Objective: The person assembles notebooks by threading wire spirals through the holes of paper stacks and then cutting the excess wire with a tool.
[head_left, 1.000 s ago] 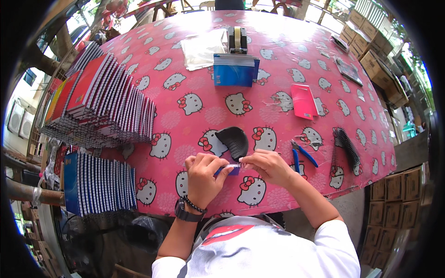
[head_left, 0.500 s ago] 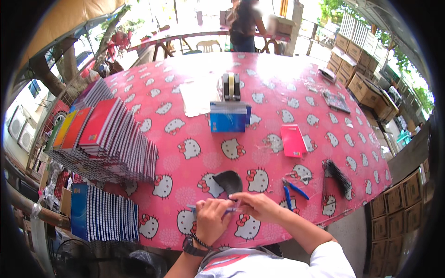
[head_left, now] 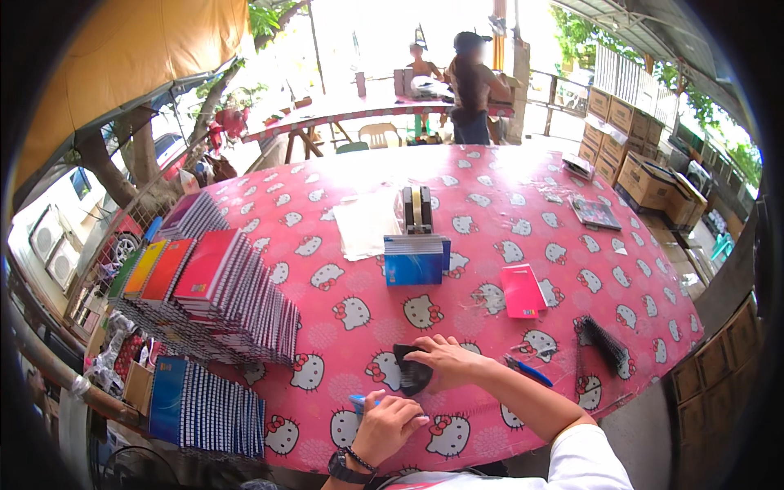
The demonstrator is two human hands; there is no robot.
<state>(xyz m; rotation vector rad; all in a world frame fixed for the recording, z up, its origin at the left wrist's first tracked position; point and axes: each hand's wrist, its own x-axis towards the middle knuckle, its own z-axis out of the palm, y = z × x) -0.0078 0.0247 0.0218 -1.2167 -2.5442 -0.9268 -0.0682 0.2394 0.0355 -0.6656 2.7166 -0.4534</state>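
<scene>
Nearest, the left hand (head_left: 385,423) is bent with its fingers drawn in on a small blue piece (head_left: 357,401), which sticks out at its ten o'clock side; most of that piece is hidden. Just beyond, at one o'clock from the left hand, the right hand (head_left: 445,362) lies over a black curved piece (head_left: 415,376) on the worktop (head_left: 482,416), whose pink cover is printed with white cat faces. The right fingers reach across that piece, but I cannot tell whether they grip it.

From the hands, taking twelve as straight ahead of the person, a stack of blue spiral notebooks (head_left: 220,408) sits at nine o'clock. Blue-handled pliers (head_left: 534,373) lie near three, with a black wire coil (head_left: 603,343) farther out that way. At ten stands a tall pile of notebooks (head_left: 245,302), with red, orange and yellow covers showing on top.

A pink booklet (head_left: 523,291) lies between one and two. At twelve come upright blue notebooks (head_left: 414,265), then a black tape dispenser (head_left: 417,210) just behind; pale sheets (head_left: 363,229) lie left of both, toward half past eleven.

Well beyond, brown cartons (head_left: 629,114) are piled at one, and two people are by a second table (head_left: 351,112) around twelve.
</scene>
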